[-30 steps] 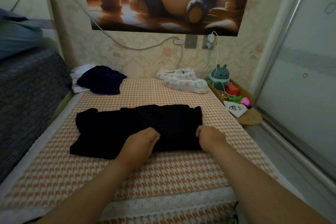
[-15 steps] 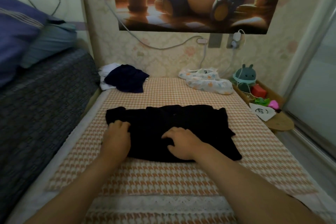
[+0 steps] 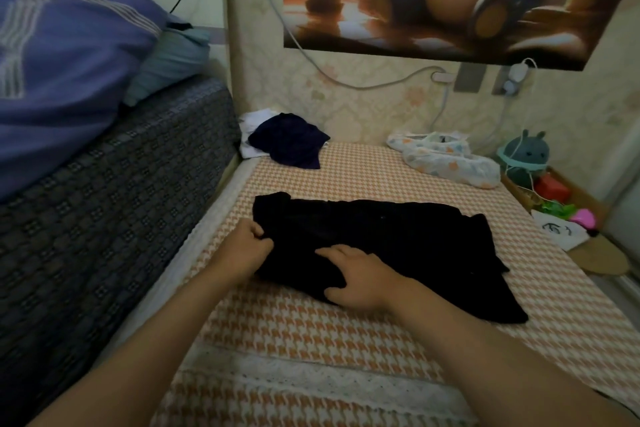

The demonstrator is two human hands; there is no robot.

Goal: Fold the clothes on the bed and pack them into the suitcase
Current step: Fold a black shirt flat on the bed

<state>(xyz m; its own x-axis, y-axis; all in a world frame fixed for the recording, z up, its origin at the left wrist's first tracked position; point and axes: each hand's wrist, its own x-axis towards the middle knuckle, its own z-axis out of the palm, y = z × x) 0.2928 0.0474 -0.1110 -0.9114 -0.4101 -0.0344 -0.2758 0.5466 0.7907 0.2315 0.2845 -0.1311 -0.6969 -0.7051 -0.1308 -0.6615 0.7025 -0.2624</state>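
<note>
- Right hand [image 3: 356, 279]: fingers nearly straight and spread, pressed flat on the near-left part of the black garment [image 3: 398, 239], gripping nothing. Thumb sits at the near hem; can't tell if it's tucked under.
- Left hand [image 3: 244, 248]: fingers curled, pinching the garment's left edge.
- Risk: there is only one real pinch point. If I bring the left edge over with just a flat palm as anchor, the cloth may slide on the bed cover [image 3: 346, 333] and the fold line will skew.
- Risk: the right end is unheld, and its near-right corner trails toward me. Any drag from the left would bunch it and leave a lopsided packet.
- Risk: it's black on black in dim light, so I can't read seams or layers. A hidden crease could easily get folded in.
- Garment look: soft, limp and matte black. It lies mid-bed as a wide band running left to right. Probably already doubled once, but I'm not sure.
- Its far edge is fairly straight, the right end is flared and uneven, and a small flap pokes out at the far-left corner.
- Far left: a navy garment [image 3: 289, 142] is crumpled on top of a white one [image 3: 249, 125], both unfolded.
- Far right, by the wall: a pale patterned garment [image 3: 446, 159] lies in a loose heap.
- Suitcase isn't in view. Carrying a sloppy fold any distance to it would likely undo the fold.
</note>
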